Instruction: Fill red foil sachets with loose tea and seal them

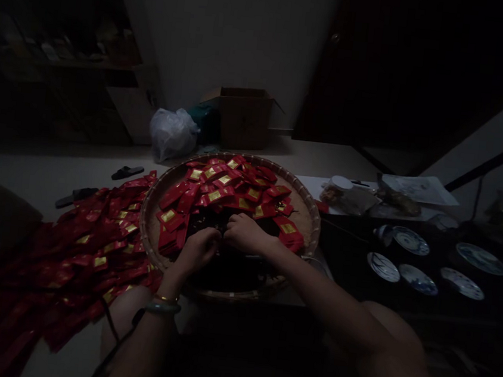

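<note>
A large round woven bamboo tray (314, 214) lies in front of me, with a heap of red packets with gold labels (228, 180) across its far half. Toward me, the near part is covered by a dark mass (228, 276), too dim to name. Over this dark area my left hand (200, 249) is curled, fingers pinched together. Close beside it on the right, my right hand (246, 234) is also closed, its fingertips bent down toward the left one. Whatever lies between the fingers is too dark and small to make out.
More red packets (100, 261) spread over the floor at left, near dark slippers (127, 172). Behind the tray stand a white plastic bag (174, 134) and an open cardboard box (244, 119). On the right, a dark table holds several patterned dishes (417, 279) and a lidded jar (339, 186).
</note>
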`<state>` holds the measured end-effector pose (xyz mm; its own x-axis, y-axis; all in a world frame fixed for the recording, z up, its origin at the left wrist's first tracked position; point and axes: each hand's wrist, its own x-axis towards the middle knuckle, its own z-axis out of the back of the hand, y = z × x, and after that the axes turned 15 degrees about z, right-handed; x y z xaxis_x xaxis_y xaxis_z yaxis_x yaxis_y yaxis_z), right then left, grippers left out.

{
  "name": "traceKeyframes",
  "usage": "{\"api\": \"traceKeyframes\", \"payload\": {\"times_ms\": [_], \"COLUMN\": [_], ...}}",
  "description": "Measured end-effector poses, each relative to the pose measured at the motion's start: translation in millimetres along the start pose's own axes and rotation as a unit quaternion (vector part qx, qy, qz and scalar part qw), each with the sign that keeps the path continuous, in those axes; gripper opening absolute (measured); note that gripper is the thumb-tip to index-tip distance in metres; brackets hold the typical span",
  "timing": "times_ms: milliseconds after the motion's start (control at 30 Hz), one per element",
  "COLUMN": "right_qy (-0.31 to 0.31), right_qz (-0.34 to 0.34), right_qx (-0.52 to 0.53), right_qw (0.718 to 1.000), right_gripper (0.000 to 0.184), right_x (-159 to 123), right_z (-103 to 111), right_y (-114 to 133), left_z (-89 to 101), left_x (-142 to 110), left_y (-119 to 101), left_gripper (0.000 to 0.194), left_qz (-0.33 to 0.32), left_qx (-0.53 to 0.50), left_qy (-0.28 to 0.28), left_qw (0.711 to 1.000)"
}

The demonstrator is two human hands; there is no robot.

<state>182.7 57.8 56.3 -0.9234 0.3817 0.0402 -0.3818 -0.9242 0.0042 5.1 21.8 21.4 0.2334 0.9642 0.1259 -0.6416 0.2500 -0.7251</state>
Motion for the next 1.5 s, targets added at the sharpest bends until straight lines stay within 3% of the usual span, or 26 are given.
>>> {"api": "traceKeyframes", "payload": {"times_ms": [133, 233, 400, 500, 600, 667, 767, 867, 1000, 1067, 1200, 1333, 1500], "right_qy": [-0.099, -0.116, -0.172, -0.255, -0.371, -0.386, -0.333, -0.359, -0.400, -0.409, -0.384, -0.327, -0.336], "right_qz": [0.004, -0.001, -0.045, -0.078, -0.150, -0.205, -0.262, -0.280, -0.288, -0.290, -0.280, -0.259, -0.240], "right_qx": [0.049, 0.146, 0.288, 0.399, 0.484, 0.536, 0.597, 0.600, 0.579, 0.569, 0.571, 0.569, 0.546], "right_qw": [0.994, 0.982, 0.941, 0.877, 0.778, 0.722, 0.681, 0.658, 0.649, 0.652, 0.669, 0.709, 0.728], "right_gripper": [0.016, 0.016, 0.014, 0.018, 0.044, 0.047, 0.035, 0.041, 0.042, 0.042, 0.041, 0.037, 0.027], "right_x": [-1, -2, 0, 4, 9, 11, 12, 13, 16, 18, 14, 8, 8], "right_z": [-7, -9, -7, -11, -20, -26, -30, -30, -30, -31, -30, -31, -34], "right_y": [-7, -13, -20, -18, -13, -9, -3, -1, -1, -1, -3, -5, -8], "left_z": [-1.2, -3.5, -3.9, -3.3, -4.3, -5.2, -5.6, -4.6, -4.3, -5.1, -7.0, -8.4, -10.8], "left_x": [2, 5, 8, 7, 6, 5, 5, 4, 2, 1, -1, -1, 0], "left_y": [2, 2, -1, -3, -4, -4, -6, -9, -12, -12, -9, -8, -7], "left_gripper": [0.023, 0.038, 0.028, 0.028, 0.030, 0.031, 0.032, 0.036, 0.047, 0.050, 0.052, 0.052, 0.049], "left_qz": [0.041, 0.091, 0.197, 0.239, 0.256, 0.255, 0.255, 0.270, 0.277, 0.284, 0.297, 0.298, 0.311], "left_qx": [-0.100, -0.178, -0.259, -0.312, -0.374, -0.402, -0.420, -0.442, -0.430, -0.421, -0.425, -0.422, -0.441], "left_qy": [-0.036, -0.054, -0.036, -0.042, -0.061, -0.076, -0.101, -0.075, 0.074, 0.115, 0.129, 0.124, 0.104], "left_qw": [0.994, 0.978, 0.945, 0.919, 0.889, 0.876, 0.865, 0.852, 0.856, 0.854, 0.845, 0.847, 0.835]}}
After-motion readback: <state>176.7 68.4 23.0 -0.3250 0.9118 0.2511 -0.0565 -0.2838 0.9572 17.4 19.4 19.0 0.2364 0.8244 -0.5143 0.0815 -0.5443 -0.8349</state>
